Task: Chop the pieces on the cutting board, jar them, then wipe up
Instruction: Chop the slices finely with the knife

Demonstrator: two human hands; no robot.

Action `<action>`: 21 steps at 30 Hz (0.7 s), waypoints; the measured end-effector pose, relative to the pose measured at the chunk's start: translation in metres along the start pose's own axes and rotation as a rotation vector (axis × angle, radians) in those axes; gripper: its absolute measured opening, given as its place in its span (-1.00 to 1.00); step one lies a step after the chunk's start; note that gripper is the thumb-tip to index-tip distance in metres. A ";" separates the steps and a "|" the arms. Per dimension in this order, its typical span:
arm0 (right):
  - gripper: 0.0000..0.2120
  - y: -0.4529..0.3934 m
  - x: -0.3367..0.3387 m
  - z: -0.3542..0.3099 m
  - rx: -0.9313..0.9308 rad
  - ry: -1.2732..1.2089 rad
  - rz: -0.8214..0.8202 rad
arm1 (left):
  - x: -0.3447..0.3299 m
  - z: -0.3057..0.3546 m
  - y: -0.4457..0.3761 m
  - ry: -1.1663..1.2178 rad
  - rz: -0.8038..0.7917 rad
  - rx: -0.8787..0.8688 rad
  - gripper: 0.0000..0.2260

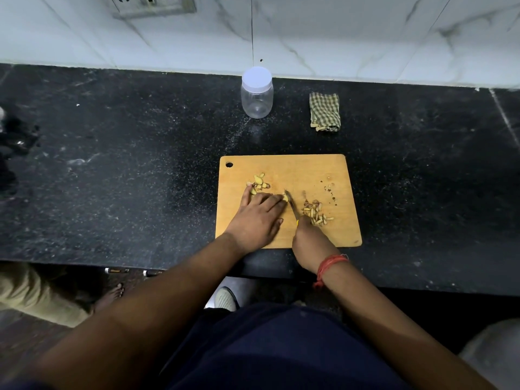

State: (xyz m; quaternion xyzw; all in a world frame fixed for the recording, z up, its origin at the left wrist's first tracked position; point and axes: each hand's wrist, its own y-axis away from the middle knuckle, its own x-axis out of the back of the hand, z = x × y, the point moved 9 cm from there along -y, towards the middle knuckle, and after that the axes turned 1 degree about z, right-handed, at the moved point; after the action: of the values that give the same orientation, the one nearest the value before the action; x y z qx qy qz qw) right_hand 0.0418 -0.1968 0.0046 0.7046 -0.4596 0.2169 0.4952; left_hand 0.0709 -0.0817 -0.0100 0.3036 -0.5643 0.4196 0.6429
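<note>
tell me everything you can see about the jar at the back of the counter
The jar is small, clear and looks like plastic, with a rounded body and a white screw-type lid still on. It stands upright and looks empty. It sits on the black speckled countertop close to the white wall, beyond the cutting board and left of the folded checked cloth. Nothing touches it but the counter.

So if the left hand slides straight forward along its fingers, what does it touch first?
The left hand points up-left across the cutting board. Its fingertips already seem to reach the pile of unchopped pieces, so that pile probably comes first; beyond it is bare board.
</note>
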 end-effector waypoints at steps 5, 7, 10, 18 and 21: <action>-0.62 0.000 -0.002 -0.004 -0.053 -0.027 -0.035 | -0.001 0.002 0.000 -0.016 -0.067 0.012 -0.55; -0.60 0.000 -0.004 -0.005 -0.056 -0.001 -0.033 | 0.000 0.004 -0.001 -0.027 -0.082 0.019 -0.55; -0.57 0.002 -0.005 -0.005 -0.061 0.027 -0.020 | 0.002 0.006 -0.001 -0.040 -0.115 0.039 -0.55; -0.44 0.015 -0.009 -0.003 -0.069 0.078 -0.070 | 0.005 0.011 -0.003 -0.074 -0.190 0.063 -0.52; -0.48 0.023 -0.014 0.002 -0.077 0.071 -0.117 | 0.005 0.011 -0.002 -0.060 -0.205 0.089 -0.52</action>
State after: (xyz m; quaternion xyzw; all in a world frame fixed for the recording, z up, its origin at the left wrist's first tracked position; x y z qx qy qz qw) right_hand 0.0154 -0.1947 0.0043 0.7025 -0.4079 0.1948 0.5497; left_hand 0.0677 -0.0916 -0.0027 0.4003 -0.5300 0.3673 0.6511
